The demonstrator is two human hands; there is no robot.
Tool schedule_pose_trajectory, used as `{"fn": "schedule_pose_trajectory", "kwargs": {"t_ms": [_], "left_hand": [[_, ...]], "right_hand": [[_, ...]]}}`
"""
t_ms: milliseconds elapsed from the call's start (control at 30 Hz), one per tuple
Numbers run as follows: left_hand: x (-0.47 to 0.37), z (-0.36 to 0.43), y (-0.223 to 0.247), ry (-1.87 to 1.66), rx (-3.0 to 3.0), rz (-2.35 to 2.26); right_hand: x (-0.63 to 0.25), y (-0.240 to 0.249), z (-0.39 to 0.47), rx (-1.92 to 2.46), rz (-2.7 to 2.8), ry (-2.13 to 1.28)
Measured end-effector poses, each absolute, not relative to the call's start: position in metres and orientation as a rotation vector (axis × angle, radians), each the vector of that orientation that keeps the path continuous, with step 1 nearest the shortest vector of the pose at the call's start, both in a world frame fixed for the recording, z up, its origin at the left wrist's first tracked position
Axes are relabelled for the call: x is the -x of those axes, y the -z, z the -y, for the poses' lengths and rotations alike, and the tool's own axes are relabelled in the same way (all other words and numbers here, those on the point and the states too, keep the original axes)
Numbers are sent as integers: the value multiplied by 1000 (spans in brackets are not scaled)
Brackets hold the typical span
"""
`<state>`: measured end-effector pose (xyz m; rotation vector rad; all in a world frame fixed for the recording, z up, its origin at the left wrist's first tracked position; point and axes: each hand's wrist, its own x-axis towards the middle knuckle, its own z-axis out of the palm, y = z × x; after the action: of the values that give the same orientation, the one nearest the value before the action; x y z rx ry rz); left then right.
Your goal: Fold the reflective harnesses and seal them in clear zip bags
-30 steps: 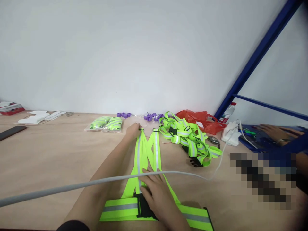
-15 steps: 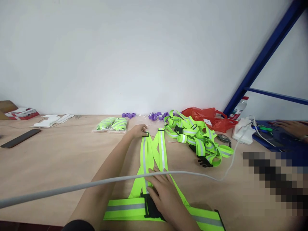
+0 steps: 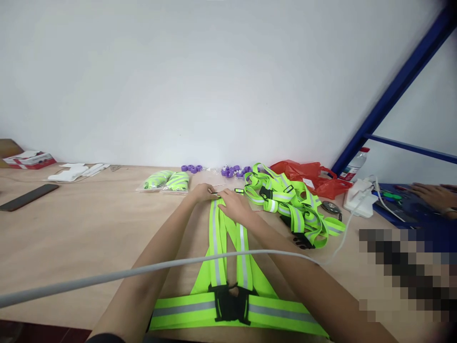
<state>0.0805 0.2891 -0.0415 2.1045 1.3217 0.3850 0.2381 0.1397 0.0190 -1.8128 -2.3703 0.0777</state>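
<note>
A neon green reflective harness [image 3: 193, 308] lies on the table, with a black buckle [image 3: 232, 305] at its waist band and two straps running away from me. My left hand [image 3: 204, 192] pinches the black slider at the far end of the left strap. Beside it, my right hand [image 3: 233, 205] rests at the same strap end, its fingers close together near the slider; its fingertips partly hide what they touch. The far end of the right strap, with its own slider [image 3: 239, 190], shows just past my right hand.
Tangled green straps [image 3: 296, 205], a red plastic bag [image 3: 307, 176] and a power strip [image 3: 360, 197] are on the right. Bagged straps [image 3: 177, 182] and purple pieces [image 3: 232, 171] lie farther back. A white cable [image 3: 143, 271] crosses in front. Another person's hand [image 3: 433, 194] is far right.
My right hand has moved forward from the middle of the straps to the left strap's far end, uncovering the buckle. My left hand stays at that end.
</note>
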Motion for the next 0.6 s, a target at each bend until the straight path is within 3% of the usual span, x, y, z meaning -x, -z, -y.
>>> {"fn": "schedule_pose_trajectory", "kwargs": {"t_ms": [267,600], "left_hand": [[-71,-288,50,-394,-2056,-1201],[-61,-293,56,-464,-2025,-1089]], "right_hand": [[-235,-2,-206,1894,2442,-87],[-239,1,-219,1771,2621,-85]]}}
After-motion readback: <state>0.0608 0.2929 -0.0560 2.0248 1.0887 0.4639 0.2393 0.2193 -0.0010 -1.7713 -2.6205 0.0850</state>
